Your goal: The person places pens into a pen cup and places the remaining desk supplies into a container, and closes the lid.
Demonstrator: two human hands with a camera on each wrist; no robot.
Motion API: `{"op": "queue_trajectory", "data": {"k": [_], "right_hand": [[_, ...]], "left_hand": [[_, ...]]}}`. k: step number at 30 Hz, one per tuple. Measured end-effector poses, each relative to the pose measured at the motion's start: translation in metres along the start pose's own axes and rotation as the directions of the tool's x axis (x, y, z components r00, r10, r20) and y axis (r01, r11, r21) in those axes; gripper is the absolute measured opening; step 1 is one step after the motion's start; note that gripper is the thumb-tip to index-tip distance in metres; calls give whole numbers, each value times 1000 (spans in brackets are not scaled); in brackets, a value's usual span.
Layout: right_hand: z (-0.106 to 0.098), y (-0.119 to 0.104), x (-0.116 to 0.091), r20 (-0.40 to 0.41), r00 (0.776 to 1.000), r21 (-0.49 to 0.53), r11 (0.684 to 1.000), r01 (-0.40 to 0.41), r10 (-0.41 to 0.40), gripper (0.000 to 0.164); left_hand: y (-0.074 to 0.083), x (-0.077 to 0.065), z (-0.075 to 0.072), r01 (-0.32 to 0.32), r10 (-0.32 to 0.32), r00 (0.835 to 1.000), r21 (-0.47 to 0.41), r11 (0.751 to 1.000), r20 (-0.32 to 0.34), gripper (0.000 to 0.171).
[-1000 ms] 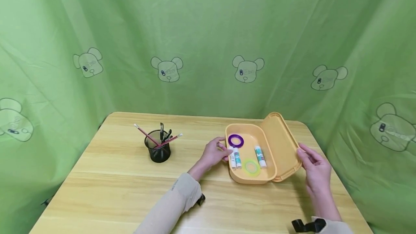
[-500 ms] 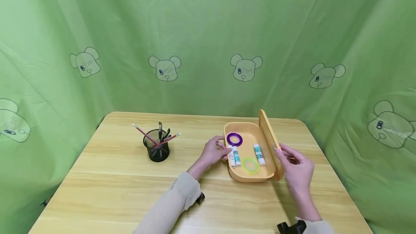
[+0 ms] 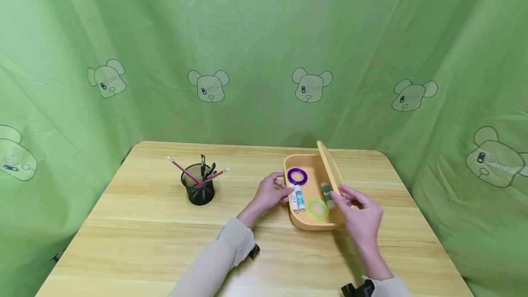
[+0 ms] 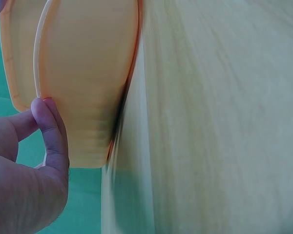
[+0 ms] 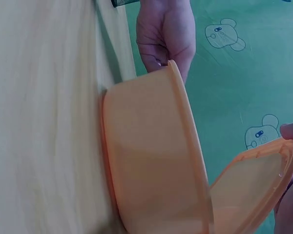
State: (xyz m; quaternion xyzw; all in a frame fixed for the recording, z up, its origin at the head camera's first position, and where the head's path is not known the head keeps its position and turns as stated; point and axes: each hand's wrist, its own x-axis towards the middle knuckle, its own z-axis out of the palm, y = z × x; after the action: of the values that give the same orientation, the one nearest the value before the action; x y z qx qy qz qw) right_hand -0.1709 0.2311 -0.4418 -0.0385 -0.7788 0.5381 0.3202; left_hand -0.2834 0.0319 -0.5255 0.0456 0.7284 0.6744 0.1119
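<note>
An orange lidded box (image 3: 315,226) sits on the table, its hinged lid (image 3: 331,166) tilted inward over the right part of the opening. My left hand (image 3: 270,194) pinches the box's left rim, thumb inside; the left wrist view shows the fingers (image 4: 51,126) at that edge. With thumb and fingers my right hand (image 3: 363,214) holds the lid's free edge, also visible in the right wrist view. Inside lie a purple tape roll (image 3: 297,184), two glue sticks (image 3: 299,198) side by side, a yellow-green ring (image 3: 317,216) and another glue stick (image 3: 326,190), partly hidden by lid and hand.
A black mesh pen cup (image 3: 200,195) with pencils and black pens stands left of the box. The wooden table (image 3: 136,242) reaches back to a green curtain (image 3: 264,35) with printed bear heads.
My right hand has swung the lid from leaning outward, through upright, to tilting left over the box. The left hand stays at the left rim.
</note>
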Motion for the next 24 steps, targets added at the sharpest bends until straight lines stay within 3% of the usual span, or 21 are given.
{"op": "queue_trajectory", "data": {"k": [14, 20, 24], "right_hand": [[16, 5, -14, 34, 998, -18, 998, 53, -52, 30], [27, 32, -19, 60, 995, -46, 996, 78, -75, 31], [32, 41, -24, 84, 987, -69, 988, 140, -134, 32]], "left_hand": [[-2, 1, 1, 8, -7, 1000, -58, 998, 11, 67], [-3, 1, 0, 3, -2, 1000, -68, 998, 17, 67], [-4, 1, 0, -3, 4, 1000, -59, 998, 14, 66]]}}
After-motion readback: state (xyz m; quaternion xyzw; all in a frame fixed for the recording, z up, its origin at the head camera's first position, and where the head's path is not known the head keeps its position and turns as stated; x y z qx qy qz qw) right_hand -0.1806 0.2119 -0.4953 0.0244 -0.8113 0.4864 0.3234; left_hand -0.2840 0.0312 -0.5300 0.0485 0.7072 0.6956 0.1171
